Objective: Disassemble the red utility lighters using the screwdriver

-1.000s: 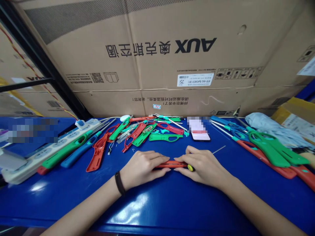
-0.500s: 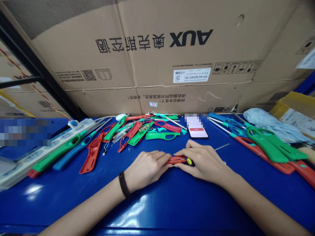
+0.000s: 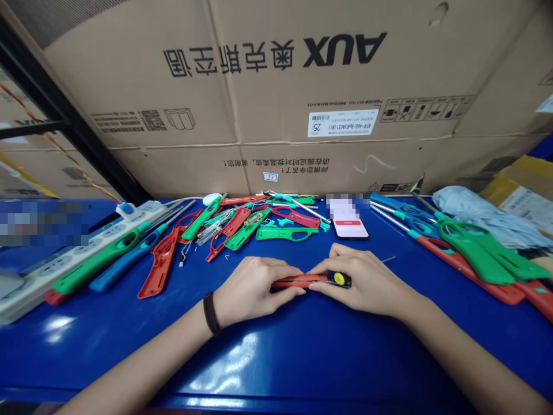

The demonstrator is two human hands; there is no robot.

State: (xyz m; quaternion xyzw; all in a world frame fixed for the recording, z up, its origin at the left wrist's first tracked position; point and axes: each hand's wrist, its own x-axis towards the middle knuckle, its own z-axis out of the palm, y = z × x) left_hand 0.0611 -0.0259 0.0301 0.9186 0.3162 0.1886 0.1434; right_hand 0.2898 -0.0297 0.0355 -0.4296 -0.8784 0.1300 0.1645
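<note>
Both my hands hold a slim red plastic lighter body [image 3: 298, 282] level, just above the blue table. Its round yellow-and-black end [image 3: 341, 279] sticks out under my right hand [image 3: 360, 282]. My left hand [image 3: 254, 291] covers its other end, and my fingertips nearly meet over the middle. Nearest beyond my hands lies a green lighter shell [image 3: 285, 233], part of a heap of red and green shells [image 3: 242, 227]. A red shell [image 3: 159, 265] lies left of my left hand.
A long power strip [image 3: 73, 268] lies at the left beside green and blue lighters. A phone [image 3: 349, 227] lies behind my right hand. Long green and red lighters [image 3: 475, 251] lie at the right, by a grey cloth [image 3: 475, 210]. A cardboard box [image 3: 276, 98] walls the table's far side.
More of the red body shows between my hands than half a second ago, and its yellow end sits further right. My hands have drawn slightly apart.
</note>
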